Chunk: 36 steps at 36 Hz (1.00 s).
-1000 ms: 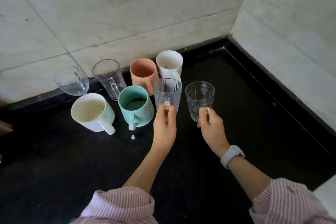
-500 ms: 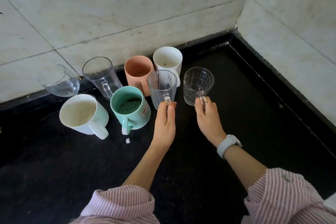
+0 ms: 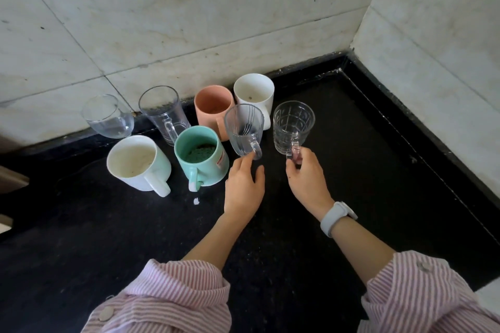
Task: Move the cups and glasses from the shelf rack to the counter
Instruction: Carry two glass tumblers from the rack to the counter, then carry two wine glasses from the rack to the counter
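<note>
Two clear glass mugs stand on the black counter in front of a cluster of cups. My left hand sits just behind the ribbed glass mug, fingers apart, one fingertip touching its handle. My right hand, with a white watch at the wrist, pinches the handle of the grid-patterned glass mug. Behind them stand a white mug and a peach mug. To the left are a teal mug, a white-and-mint mug, a tall glass mug and a round glass tumbler.
Marble walls meet in a corner at the back right, and the counter has a raised black rim along them. A small white crumb lies in front of the teal mug. The shelf rack is out of view.
Both glass mugs have come down onto the counter beside the other cups. My left hand has let go of the ribbed mug's handle and spread its fingers; the right still pinches its handle.
</note>
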Each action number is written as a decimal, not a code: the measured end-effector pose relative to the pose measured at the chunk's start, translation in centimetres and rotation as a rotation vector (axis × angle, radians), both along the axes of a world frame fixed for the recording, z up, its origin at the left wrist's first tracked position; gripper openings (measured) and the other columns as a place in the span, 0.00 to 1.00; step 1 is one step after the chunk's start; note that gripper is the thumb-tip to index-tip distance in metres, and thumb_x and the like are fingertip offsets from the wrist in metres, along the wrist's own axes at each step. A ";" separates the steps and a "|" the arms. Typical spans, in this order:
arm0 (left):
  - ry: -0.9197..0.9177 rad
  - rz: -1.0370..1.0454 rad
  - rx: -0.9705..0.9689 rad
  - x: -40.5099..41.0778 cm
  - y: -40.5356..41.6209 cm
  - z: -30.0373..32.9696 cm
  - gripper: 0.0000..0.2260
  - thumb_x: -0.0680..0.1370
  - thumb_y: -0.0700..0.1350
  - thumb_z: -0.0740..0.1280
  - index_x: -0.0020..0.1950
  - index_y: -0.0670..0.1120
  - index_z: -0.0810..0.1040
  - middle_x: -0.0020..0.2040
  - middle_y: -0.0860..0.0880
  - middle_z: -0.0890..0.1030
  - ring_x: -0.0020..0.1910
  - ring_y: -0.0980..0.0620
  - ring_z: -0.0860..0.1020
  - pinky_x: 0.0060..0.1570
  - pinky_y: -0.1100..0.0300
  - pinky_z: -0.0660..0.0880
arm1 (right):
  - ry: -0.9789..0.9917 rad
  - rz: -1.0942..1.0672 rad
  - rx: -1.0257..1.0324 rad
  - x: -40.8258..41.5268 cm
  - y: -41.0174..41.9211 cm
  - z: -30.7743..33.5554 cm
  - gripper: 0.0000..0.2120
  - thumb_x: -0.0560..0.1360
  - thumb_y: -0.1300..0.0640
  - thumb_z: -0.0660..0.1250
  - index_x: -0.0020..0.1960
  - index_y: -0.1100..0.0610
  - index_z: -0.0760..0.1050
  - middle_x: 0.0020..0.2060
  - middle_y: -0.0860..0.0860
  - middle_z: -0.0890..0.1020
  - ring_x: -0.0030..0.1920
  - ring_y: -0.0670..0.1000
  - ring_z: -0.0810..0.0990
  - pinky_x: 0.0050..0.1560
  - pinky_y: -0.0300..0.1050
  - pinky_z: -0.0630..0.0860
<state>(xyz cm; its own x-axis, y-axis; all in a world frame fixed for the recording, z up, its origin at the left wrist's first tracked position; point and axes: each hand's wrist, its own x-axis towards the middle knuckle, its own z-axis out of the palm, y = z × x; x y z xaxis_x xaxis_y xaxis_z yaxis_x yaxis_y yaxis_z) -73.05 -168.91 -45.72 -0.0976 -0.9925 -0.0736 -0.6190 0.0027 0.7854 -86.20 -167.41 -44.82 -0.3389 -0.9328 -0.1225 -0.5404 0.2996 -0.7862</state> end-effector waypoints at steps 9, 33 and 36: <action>-0.162 -0.028 -0.102 6.3 3.7 6.8 0.18 0.78 0.44 0.62 0.67 0.45 0.68 0.65 0.44 0.72 0.62 0.44 0.72 0.59 0.46 0.72 | 0.272 0.179 -0.236 3.6 3.0 7.6 0.17 0.76 0.60 0.60 0.64 0.60 0.67 0.59 0.58 0.75 0.61 0.56 0.72 0.60 0.49 0.72; -0.680 1.186 -0.028 40.5 59.5 21.5 0.14 0.78 0.50 0.58 0.62 0.50 0.72 0.61 0.49 0.76 0.63 0.46 0.71 0.60 0.49 0.65 | 0.212 1.677 -0.375 45.0 41.0 20.0 0.17 0.78 0.51 0.55 0.65 0.53 0.70 0.65 0.50 0.73 0.65 0.54 0.69 0.64 0.51 0.66; -0.718 1.317 0.049 40.1 71.4 22.5 0.14 0.78 0.49 0.59 0.62 0.48 0.72 0.60 0.46 0.77 0.61 0.43 0.72 0.59 0.48 0.68 | 0.175 1.840 -0.419 47.8 50.9 20.9 0.17 0.78 0.51 0.55 0.64 0.53 0.71 0.65 0.52 0.74 0.65 0.56 0.70 0.64 0.50 0.67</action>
